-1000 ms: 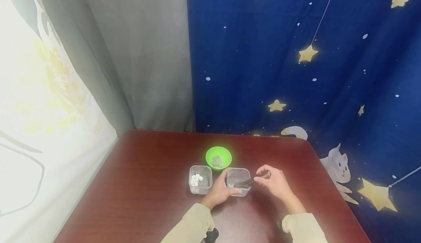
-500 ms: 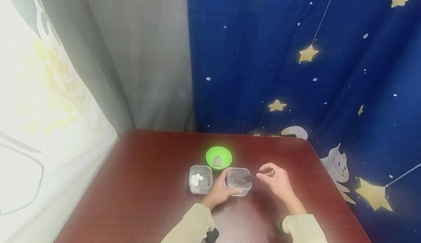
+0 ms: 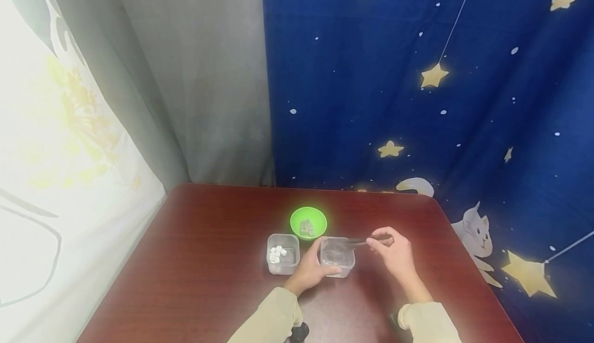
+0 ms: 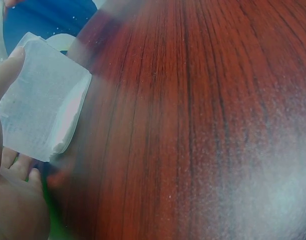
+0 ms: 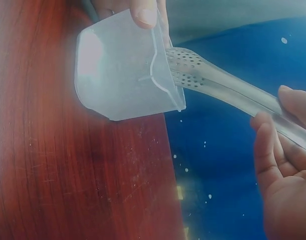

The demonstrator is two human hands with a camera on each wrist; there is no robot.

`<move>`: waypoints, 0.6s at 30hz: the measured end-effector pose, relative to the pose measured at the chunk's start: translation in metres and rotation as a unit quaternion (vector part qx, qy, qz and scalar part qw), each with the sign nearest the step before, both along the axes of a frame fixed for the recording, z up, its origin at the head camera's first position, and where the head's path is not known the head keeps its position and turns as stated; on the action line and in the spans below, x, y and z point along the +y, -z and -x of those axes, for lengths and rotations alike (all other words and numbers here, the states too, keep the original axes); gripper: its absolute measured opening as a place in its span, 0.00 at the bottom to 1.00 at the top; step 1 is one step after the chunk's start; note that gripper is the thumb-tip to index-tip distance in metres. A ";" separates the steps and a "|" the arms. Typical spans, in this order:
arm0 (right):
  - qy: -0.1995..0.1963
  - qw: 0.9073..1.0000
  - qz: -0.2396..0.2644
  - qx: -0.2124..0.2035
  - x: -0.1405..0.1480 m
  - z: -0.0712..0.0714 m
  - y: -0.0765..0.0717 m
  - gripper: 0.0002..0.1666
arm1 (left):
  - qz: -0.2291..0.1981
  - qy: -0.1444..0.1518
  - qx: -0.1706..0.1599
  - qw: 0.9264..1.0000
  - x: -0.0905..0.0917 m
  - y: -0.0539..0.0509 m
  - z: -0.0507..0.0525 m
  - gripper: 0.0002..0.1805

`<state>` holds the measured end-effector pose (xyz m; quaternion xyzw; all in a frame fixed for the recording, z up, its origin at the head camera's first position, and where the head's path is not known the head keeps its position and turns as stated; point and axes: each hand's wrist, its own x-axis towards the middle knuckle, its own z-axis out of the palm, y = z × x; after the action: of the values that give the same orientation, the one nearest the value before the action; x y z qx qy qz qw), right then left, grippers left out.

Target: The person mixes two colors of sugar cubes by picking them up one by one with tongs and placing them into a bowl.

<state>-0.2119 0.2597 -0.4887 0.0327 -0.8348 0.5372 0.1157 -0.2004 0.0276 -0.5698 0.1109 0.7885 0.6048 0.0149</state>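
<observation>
Tongs (image 5: pixel 233 91) in pinch of right hand (image 3: pixel 397 254), clear container (image 5: pixel 118 67) within curled grip of left hand (image 3: pixel 308 271).

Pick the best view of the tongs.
Right wrist: the tongs appear large, their perforations clear. The head view shows them small and blurred; the left wrist view, at most an edge sliver.

The clear square container (image 3: pixel 345 272) is open side up, near and to the right of the green bowl (image 3: pixel 317 216), gripped across its left side by the left hand (image 3: pixel 308 271). The tongs (image 5: pixel 242 91), silvery with perforated heads, are pinched by the right hand (image 3: pixel 394 254), slanting leftward, heads at the container's mouth.
</observation>
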 end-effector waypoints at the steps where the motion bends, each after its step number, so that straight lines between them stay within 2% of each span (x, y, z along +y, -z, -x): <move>1: 0.004 1.000 0.003 -0.001 0.000 0.000 -0.001 0.11 | 0.001 -0.001 -0.001 1.000 0.000 0.000 0.000 0.47; 12: 0.024 0.999 0.046 0.000 -0.001 0.001 -0.008 0.12 | -0.002 0.001 -0.002 1.000 0.000 -0.002 -0.001 0.46; 18: 0.028 0.997 0.075 0.003 -0.006 0.004 -0.015 0.13 | 0.012 -0.004 -0.006 1.000 0.000 -0.003 -0.002 0.48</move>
<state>-0.2161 0.2539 -0.4737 0.0021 -0.7923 0.5951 0.1348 -0.1987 0.0280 -0.5669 0.1038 0.7961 0.5959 0.0186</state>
